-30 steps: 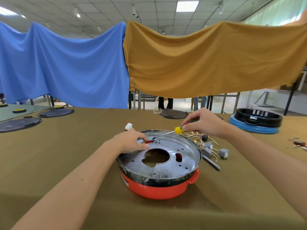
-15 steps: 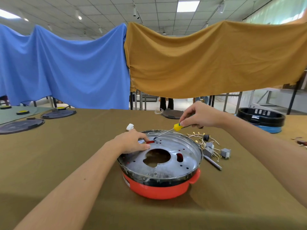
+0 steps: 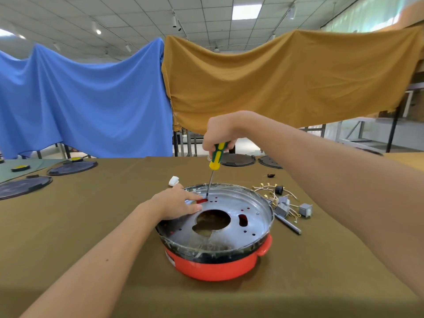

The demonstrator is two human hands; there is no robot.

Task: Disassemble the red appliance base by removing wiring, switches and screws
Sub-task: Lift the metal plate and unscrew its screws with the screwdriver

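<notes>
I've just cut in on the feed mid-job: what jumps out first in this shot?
The red base sits at the centre of the table, its shiny metal plate facing up. The right hand grips a yellow-green screwdriver nearly upright, tip down at the plate's far edge, while the left hand rests on the plate. Removed wires and switches lie to the right.

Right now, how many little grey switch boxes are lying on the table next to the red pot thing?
3. One grey switch lies nearest the rim, another just in front of it, and a third farther right. More may hide among the wires.
</notes>
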